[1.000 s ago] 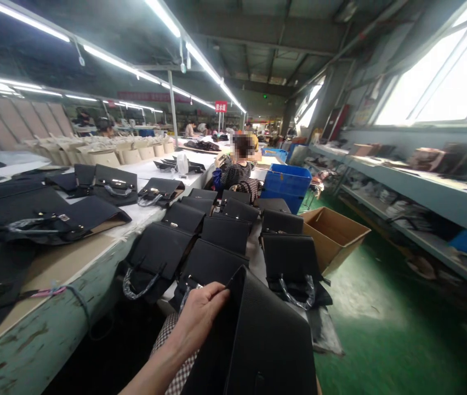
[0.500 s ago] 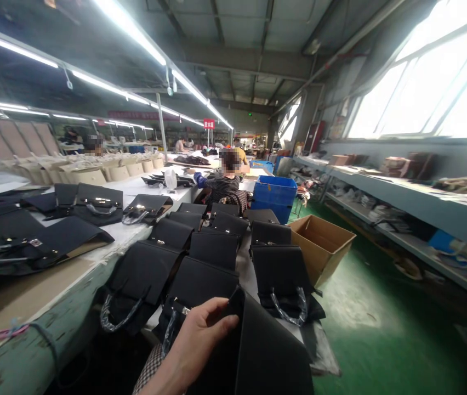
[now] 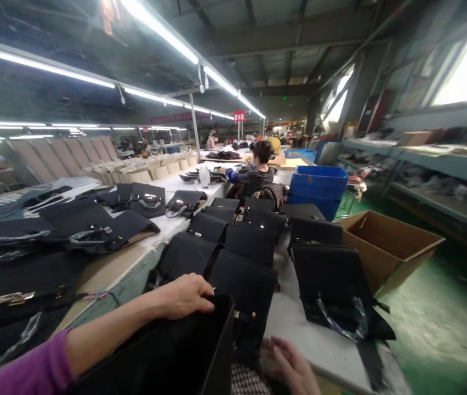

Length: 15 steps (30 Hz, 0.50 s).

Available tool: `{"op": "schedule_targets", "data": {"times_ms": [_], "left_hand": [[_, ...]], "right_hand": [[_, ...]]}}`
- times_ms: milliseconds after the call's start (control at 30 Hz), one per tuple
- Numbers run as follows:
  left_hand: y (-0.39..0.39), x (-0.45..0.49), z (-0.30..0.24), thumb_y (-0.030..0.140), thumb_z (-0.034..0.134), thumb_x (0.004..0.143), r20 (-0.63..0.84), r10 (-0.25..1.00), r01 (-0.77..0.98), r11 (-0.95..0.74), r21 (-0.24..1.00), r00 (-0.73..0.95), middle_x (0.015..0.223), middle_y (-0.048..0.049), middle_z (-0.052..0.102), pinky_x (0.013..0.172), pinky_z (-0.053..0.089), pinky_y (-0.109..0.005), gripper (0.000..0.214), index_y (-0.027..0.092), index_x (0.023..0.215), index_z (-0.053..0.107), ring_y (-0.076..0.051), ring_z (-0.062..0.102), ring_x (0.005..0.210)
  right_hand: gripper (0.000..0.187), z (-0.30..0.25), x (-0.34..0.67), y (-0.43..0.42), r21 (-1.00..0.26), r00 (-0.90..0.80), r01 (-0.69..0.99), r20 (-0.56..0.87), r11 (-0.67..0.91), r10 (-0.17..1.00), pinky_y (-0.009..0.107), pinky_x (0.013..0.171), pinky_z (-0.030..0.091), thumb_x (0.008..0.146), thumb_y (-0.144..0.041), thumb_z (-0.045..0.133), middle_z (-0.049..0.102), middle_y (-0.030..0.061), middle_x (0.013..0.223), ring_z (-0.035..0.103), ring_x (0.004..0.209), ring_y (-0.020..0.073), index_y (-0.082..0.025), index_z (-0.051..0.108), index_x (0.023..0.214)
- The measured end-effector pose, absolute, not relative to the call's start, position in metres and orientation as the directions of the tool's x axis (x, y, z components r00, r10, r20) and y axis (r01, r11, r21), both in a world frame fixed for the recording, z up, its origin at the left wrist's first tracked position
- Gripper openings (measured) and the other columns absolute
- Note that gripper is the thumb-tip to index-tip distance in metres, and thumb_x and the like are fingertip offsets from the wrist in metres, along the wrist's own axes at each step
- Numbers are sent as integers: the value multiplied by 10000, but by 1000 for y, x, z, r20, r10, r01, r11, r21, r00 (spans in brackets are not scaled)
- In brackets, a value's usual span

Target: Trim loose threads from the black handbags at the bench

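Observation:
My left hand (image 3: 186, 295) is closed over the top edge of a black handbag (image 3: 176, 351) held close in front of me, at the bottom middle of the view. My right hand (image 3: 293, 366) is low at the bottom right of that bag, blurred, with its fingers spread and nothing in them. Just beyond my hands, rows of finished black handbags (image 3: 241, 247) stand on a white-topped stand (image 3: 319, 351). One black bag with a plastic-wrapped handle (image 3: 334, 288) lies to the right of my right hand.
A long worktable (image 3: 110, 269) on the left carries more black bags with metal clasps. An open cardboard box (image 3: 385, 247) sits on the green floor at right, a blue crate (image 3: 319, 186) behind it. A person in a striped top (image 3: 258, 173) sits further back. Shelves line the right wall.
The view has swung left and down. The bag has turned from tilted upright to lower in front of me, my left hand now over its top edge. My right hand has come into view.

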State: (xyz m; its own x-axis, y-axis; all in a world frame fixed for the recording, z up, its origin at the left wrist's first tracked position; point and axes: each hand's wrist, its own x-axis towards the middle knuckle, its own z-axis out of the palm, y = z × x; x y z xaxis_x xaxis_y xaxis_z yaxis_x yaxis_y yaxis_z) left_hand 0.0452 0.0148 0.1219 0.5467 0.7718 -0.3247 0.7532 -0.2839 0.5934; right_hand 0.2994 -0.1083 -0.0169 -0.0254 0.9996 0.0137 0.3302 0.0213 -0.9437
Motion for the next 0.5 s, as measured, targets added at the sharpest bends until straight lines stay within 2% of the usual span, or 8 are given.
{"op": "schedule_targets", "data": {"times_ms": [67,100,133,200,267,333,400,500], "left_hand": [[13,38,104,226,600,649,-375,771,779,-238,579,515,494,54,414,508,237,-245,146,170,521,556,-114,368,505],[12,37,96,226,586,651,-392,771,787,-219,577,502,498,54,406,509,236,-245,151,172,519,539,-114,363,509],[12,36,87,231,573,655,-405,770,790,-201,579,493,501,54,400,509,235,-245,153,174,521,528,-116,360,516],[12,36,74,246,550,668,-416,769,786,-175,593,485,502,53,382,510,233,-243,161,176,527,518,-119,350,533],[15,33,66,251,553,662,-415,767,772,-161,614,489,495,54,363,509,229,-242,171,175,518,504,-120,341,543],[17,26,62,243,578,643,-414,760,754,-149,640,501,488,57,358,505,225,-240,167,171,511,505,-117,337,540],[18,15,61,244,597,642,-419,745,728,-127,674,518,502,57,391,504,242,-234,140,160,539,551,-113,350,533],[14,-2,63,282,592,694,-450,703,680,-64,730,550,567,45,489,520,306,-219,165,135,679,667,-114,400,536]], "right_hand": [[549,-15,290,-102,-965,54,259,-16,-30,998,489,1028,461,973,-595,331,627,132,1281,563,1215,309,-210,609,1248],[525,-8,284,-100,-965,-2,259,50,48,999,488,1124,349,986,-568,320,537,105,1407,455,1325,294,-242,570,1312],[512,3,275,-99,-949,-128,261,145,174,981,481,1168,264,997,-548,302,446,74,1491,365,1388,279,-267,535,1355],[556,29,255,-94,-881,-422,204,314,426,851,469,1179,227,995,-577,258,406,54,1519,309,1416,265,-283,452,1425],[491,50,238,-86,-821,-583,169,364,546,727,452,1188,178,1016,-528,239,550,38,1386,409,1343,229,-294,510,1352],[478,59,229,-74,-798,-578,204,369,567,728,426,1177,175,1042,-446,190,668,24,1089,564,1105,180,-253,627,1072],[552,57,229,-60,-794,-550,246,358,555,755,400,1132,245,1050,-406,155,618,-8,781,582,813,142,-211,569,741],[577,50,242,-36,-829,-624,266,241,492,743,363,1068,312,1034,-420,299,510,-48,565,519,600,107,-190,439,524]]}}
